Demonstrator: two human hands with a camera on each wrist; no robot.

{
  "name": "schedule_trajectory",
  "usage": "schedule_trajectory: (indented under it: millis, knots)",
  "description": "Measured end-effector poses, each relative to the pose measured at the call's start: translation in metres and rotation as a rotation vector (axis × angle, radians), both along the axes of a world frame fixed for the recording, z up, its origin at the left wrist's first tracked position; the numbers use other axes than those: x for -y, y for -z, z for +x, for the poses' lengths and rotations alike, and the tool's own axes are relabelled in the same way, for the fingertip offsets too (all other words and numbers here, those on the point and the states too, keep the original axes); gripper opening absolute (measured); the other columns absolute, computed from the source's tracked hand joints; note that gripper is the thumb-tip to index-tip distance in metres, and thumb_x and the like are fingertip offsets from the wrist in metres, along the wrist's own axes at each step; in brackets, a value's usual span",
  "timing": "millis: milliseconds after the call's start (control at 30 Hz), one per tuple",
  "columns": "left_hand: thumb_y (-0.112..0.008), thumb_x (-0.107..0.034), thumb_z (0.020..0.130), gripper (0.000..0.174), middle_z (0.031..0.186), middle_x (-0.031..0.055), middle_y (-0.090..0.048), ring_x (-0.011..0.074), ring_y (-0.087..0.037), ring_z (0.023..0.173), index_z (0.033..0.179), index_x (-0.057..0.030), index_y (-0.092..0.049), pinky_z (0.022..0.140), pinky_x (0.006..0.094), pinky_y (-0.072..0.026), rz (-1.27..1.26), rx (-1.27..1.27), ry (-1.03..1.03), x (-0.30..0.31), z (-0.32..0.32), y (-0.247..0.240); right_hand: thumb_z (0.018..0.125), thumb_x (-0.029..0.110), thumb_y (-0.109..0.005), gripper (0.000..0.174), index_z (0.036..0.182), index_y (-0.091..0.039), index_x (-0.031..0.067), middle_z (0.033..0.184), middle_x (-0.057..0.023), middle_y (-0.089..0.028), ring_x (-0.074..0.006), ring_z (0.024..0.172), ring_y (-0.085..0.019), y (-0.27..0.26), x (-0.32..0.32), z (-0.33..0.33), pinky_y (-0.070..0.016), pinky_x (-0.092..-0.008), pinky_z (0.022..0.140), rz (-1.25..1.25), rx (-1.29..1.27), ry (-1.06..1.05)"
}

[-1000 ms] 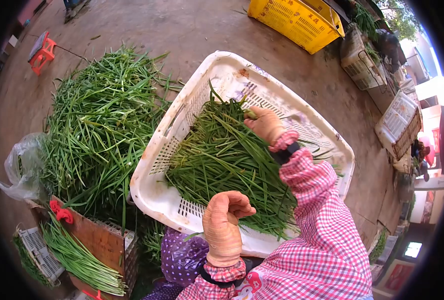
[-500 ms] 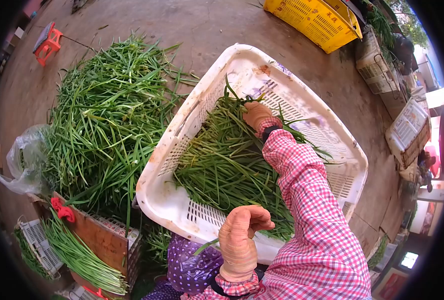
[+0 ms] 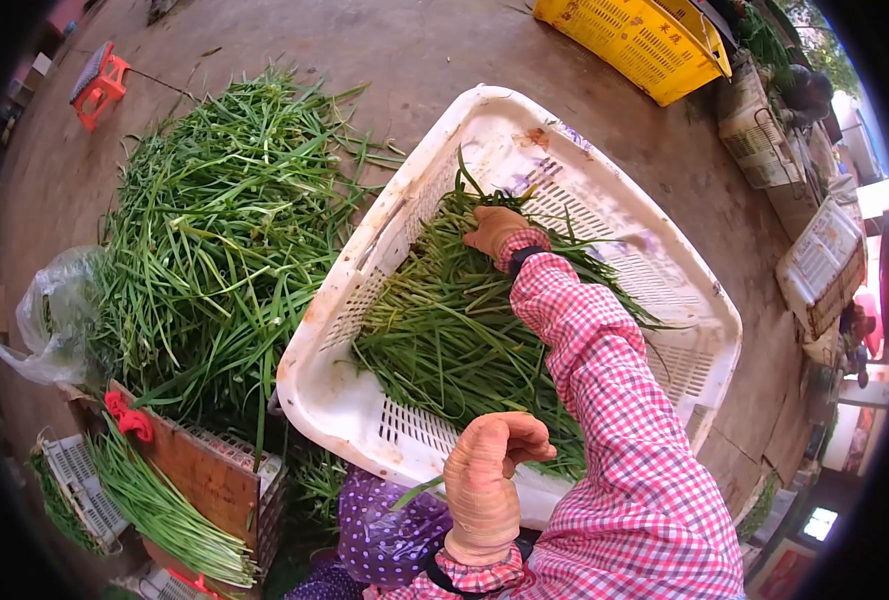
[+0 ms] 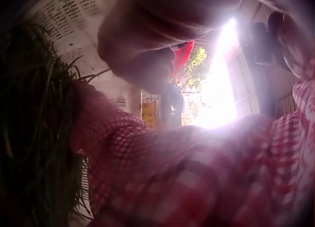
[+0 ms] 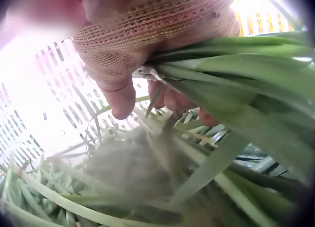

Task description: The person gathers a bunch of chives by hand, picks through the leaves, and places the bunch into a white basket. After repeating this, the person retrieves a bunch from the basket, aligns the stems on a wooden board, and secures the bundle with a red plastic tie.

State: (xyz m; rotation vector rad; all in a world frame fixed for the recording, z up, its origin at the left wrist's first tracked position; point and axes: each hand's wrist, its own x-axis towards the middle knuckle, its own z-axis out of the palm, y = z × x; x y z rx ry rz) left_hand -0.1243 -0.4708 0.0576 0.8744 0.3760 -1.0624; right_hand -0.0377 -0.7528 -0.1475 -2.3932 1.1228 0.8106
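Note:
A white plastic basket (image 3: 309, 330) with slotted walls holds a heap of long green garlic chives (image 3: 444, 320). My right hand (image 3: 492, 232), in a knitted glove, reaches to the far side of the heap. In the right wrist view its fingers curl round a bunch of garlic chives (image 5: 231, 84), whose blades fan out to the right; loose stalks lie beneath. My left hand (image 3: 484, 490), gloved too, hovers over the basket's near rim with loosely curled fingers. The left wrist view shows nothing held in it, with the heap off to the left.
A large pile of greens (image 3: 229, 240) stands left of the basket. Below it are a wooden board (image 3: 204, 470), a tied bundle of chives (image 3: 169, 510) and a plastic bag (image 3: 49, 320). Farther off are a red stool (image 3: 99, 90), a yellow crate (image 3: 634, 45) and a white crate (image 3: 819, 265).
My right hand has shifted left over the heap, and its arm reaches farther out. My left hand appears slightly right and lower, keeping its curl. The head view has shifted a little.

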Motion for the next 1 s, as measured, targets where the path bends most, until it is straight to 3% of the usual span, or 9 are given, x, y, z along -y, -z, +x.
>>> schedule_trajectory:
  millis: [133, 200, 367, 467, 533, 667, 733, 933, 1000]
  knots:
    - [-0.045, -0.026, 0.097, 0.033, 0.086, 0.0108, -0.063, 0.0181, -0.061, 0.075, 0.093, 0.0023, -0.06, 0.071, 0.0317, -0.0534, 0.029, 0.0, 0.015, -0.001, 0.001, -0.001, 0.082, 0.044, -0.059, 0.06, 0.13, -0.048, 0.01, 0.127, -0.0097, -0.054, -0.0271, 0.116, -0.052, 0.03, 0.007, 0.006, -0.0442, -0.0402, 0.094, -0.002, -0.121, -0.049]
    - [-0.045, -0.027, 0.097, 0.033, 0.086, 0.0103, -0.063, 0.018, -0.061, 0.074, 0.093, 0.002, -0.06, 0.07, 0.0315, -0.0532, 0.013, 0.016, 0.002, 0.001, 0.002, -0.003, 0.083, 0.042, -0.058, 0.06, 0.133, -0.046, 0.0102, 0.13, -0.0093, -0.052, -0.0273, 0.117, -0.051, 0.033, 0.013, -0.003, -0.0441, -0.0389, 0.094, -0.057, 0.046, -0.114]
    - [-0.047, -0.031, 0.094, 0.037, 0.083, 0.0145, -0.062, 0.0222, -0.061, 0.07, 0.091, 0.0033, -0.059, 0.066, 0.037, -0.0537, 0.034, 0.046, -0.002, 0.002, 0.0, -0.001, 0.078, 0.028, -0.063, 0.058, 0.131, -0.048, 0.0087, 0.109, -0.0102, -0.064, -0.0204, 0.093, -0.061, 0.021, 0.041, -0.04, -0.0476, -0.0319, 0.081, 0.215, 0.498, 0.153]
    - [-0.047, -0.032, 0.094, 0.037, 0.083, 0.0135, -0.062, 0.022, -0.061, 0.07, 0.091, 0.0032, -0.058, 0.067, 0.037, -0.0536, 0.025, 0.056, -0.004, 0.002, 0.0, -0.004, 0.076, 0.022, -0.062, 0.052, 0.124, -0.054, 0.0068, 0.103, -0.0101, -0.064, -0.0174, 0.086, -0.06, -0.012, 0.04, -0.058, -0.0476, -0.0294, 0.077, 0.426, 0.578, 0.359]
    - [-0.047, -0.033, 0.094, 0.038, 0.083, 0.0129, -0.061, 0.022, -0.061, 0.07, 0.091, 0.003, -0.058, 0.067, 0.0366, -0.0535, 0.026, 0.071, -0.007, 0.002, -0.001, -0.002, 0.074, 0.014, -0.064, 0.039, 0.113, -0.059, 0.0086, 0.082, -0.0028, -0.059, -0.0121, 0.069, -0.054, -0.06, 0.02, -0.062, -0.0458, -0.0264, 0.062, 0.475, 0.535, 0.182]
    - [-0.047, -0.034, 0.094, 0.038, 0.083, 0.0128, -0.061, 0.0221, -0.061, 0.07, 0.091, 0.0028, -0.058, 0.067, 0.0363, -0.0533, 0.021, 0.079, -0.002, 0.002, -0.001, -0.001, 0.075, 0.025, -0.066, 0.058, 0.13, -0.048, 0.0155, 0.107, -0.0125, -0.063, -0.0272, 0.101, -0.059, -0.072, -0.02, -0.07, -0.0456, -0.0367, 0.088, 0.326, 0.332, -0.204]
    - [-0.047, -0.034, 0.094, 0.038, 0.083, 0.0129, -0.061, 0.0222, -0.061, 0.07, 0.091, 0.0027, -0.058, 0.067, 0.0362, -0.0532, 0.026, 0.077, -0.002, 0.001, -0.001, 0.0, 0.077, 0.03, -0.064, 0.066, 0.137, -0.04, 0.017, 0.105, -0.0174, -0.064, -0.0338, 0.098, -0.059, -0.058, -0.032, -0.069, -0.0461, -0.0402, 0.085, 0.226, 0.159, -0.349]
    - [-0.047, -0.033, 0.094, 0.038, 0.083, 0.0134, -0.061, 0.0224, -0.061, 0.07, 0.091, 0.0031, -0.058, 0.066, 0.0363, -0.0536, 0.036, 0.068, -0.01, 0.002, 0.0, -0.003, 0.083, 0.026, -0.057, 0.057, 0.135, -0.038, 0.0136, 0.102, -0.0146, -0.065, -0.0334, 0.091, -0.063, -0.054, -0.066, -0.053, -0.0492, -0.0438, 0.073, 0.155, -0.153, -0.43]
    - [-0.047, -0.033, 0.094, 0.038, 0.083, 0.0135, -0.061, 0.0224, -0.061, 0.07, 0.091, 0.0032, -0.058, 0.066, 0.0363, -0.0537, 0.026, 0.061, -0.009, 0.002, 0.0, -0.002, 0.083, 0.024, -0.056, 0.04, 0.12, -0.05, 0.0119, 0.092, -0.0134, -0.066, -0.0328, 0.087, -0.063, -0.042, -0.069, -0.057, -0.0494, -0.0435, 0.072, 0.072, -0.093, -0.426]
